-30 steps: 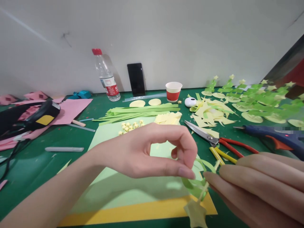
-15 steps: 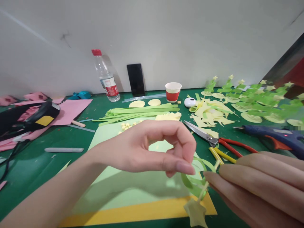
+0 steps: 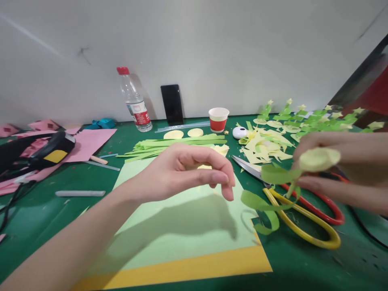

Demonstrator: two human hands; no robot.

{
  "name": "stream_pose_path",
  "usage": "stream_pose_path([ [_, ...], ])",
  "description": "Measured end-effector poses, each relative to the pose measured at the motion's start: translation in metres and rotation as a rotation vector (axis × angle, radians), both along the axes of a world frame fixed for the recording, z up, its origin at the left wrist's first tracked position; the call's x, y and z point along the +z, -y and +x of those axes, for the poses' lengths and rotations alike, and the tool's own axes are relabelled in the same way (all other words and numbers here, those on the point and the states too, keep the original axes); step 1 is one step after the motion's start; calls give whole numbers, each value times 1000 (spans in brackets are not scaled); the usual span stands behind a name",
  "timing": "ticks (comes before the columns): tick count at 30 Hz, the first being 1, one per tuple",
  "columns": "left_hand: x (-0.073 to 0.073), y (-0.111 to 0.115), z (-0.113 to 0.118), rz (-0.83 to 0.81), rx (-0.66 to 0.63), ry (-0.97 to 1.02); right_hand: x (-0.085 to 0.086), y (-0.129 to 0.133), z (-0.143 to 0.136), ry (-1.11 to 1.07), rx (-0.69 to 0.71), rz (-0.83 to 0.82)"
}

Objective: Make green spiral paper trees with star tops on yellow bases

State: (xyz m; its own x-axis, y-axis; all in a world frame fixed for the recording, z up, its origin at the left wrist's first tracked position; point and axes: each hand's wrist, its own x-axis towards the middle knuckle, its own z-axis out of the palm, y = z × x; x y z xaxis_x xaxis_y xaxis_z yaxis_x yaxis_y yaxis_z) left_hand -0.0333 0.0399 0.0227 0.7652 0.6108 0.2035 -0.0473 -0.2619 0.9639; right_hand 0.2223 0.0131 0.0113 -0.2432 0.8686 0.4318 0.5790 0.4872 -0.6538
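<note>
Item: one curled paper piece (image 3: 279, 175), made up of green curling strips and a pale yellow disc (image 3: 319, 159); located at the right, above the scissors (image 3: 270, 201), which lie on the green desk (image 3: 75, 218). Right hand (image 3: 354, 173): grip closed on the piece near the disc, thumb below and fingers above; blurred, exact contact unclear. Left hand (image 3: 194, 171): grip loosely curled, nothing visible in it, above the light green sheet (image 3: 182, 230), whose near edge borders a yellow strip (image 3: 182, 268). Handling: judged very light and soft, springy in the curls, easily creased or pulled loose; best held by the stem or the disc's edge, sparing the dangling loops. Nearby: paper scraps (image 3: 266, 147) beyond the scissors; similar paper pieces (image 3: 324, 117) standing at the far right, partly hidden by the right hand.
</note>
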Motion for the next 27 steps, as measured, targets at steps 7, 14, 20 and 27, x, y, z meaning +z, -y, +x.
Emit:
stream_pose_path([
  [7, -1, 1, -1, 41, 7, 6, 11, -10, -4, -101, 98, -133],
  [14, -1, -1, 5, 66, 76, 60, 7, -13, 1, -184, 22, -214],
  [20, -5, -4, 3, 57, 176, 79, 7, -16, 0, -216, 0, -236],
  [27, -5, -3, 7, -12, 265, 52, 7, -16, 2, -226, -6, -262],
])
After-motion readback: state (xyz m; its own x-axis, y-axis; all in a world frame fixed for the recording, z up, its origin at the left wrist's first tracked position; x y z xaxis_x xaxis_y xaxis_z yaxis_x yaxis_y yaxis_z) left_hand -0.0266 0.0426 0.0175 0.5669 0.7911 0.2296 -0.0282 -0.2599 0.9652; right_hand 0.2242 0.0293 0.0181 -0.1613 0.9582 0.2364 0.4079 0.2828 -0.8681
